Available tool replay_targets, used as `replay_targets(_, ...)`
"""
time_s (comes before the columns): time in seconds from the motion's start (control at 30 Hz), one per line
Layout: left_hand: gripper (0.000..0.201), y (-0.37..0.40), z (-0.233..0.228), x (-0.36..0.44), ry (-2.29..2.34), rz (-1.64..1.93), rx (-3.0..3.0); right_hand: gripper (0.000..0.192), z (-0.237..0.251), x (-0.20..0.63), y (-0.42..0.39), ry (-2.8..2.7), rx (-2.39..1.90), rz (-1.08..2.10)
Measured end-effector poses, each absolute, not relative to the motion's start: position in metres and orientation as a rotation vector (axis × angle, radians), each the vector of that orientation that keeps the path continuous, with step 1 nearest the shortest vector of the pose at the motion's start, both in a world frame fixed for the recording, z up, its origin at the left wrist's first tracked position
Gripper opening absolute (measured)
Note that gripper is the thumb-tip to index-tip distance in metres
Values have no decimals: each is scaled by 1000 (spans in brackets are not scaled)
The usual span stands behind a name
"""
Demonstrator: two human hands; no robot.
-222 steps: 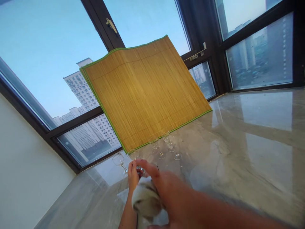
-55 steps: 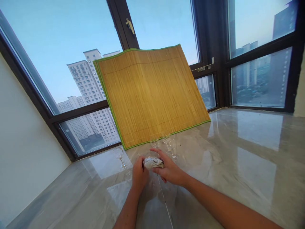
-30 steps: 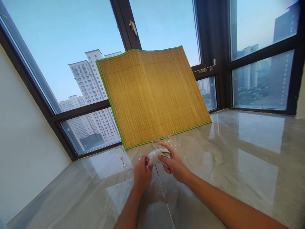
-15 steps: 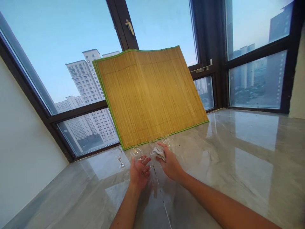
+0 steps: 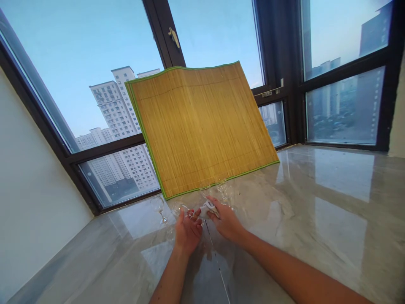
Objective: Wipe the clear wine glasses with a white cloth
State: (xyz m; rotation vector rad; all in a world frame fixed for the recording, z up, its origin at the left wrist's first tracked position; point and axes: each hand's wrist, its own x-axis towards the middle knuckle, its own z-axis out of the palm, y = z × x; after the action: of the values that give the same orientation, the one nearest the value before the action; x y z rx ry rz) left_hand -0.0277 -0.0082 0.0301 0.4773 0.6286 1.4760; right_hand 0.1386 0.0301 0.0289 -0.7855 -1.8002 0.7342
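Head view: the left hand (image 5: 189, 233) grips a tilted, clear stemmed glass (image 5: 179, 207) above the glossy grey marble bench (image 5: 284, 249); the right hand (image 5: 228, 220) pinches a white cloth (image 5: 207, 209) near its foot. Wiping seems under way; whether the upright clear goblet (image 5: 161, 213) or farther clear glasses (image 5: 223, 191) are done, I cannot tell. Room opens rightward, beyond the green-edged bamboo mat (image 5: 202, 126).

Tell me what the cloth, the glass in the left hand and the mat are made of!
Cloth: probably fabric, pale and dull; it bunches in folds. Glass: likely glass, maybe plastic, clear and shiny; light glints on it. Mat: perhaps bamboo, slightly shiny; thin yellowish strips show.
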Motion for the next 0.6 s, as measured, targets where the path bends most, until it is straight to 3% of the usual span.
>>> replay_targets(0.4, 36, -6, 28, -28, 646, 1481, 466, 48, 29, 139, 31, -1729, -711, 745)
replay_targets(0.6, 24, -1, 22, -19, 866, 1492, 500, 39, 30, 138, 33, -1581, -752, 934)
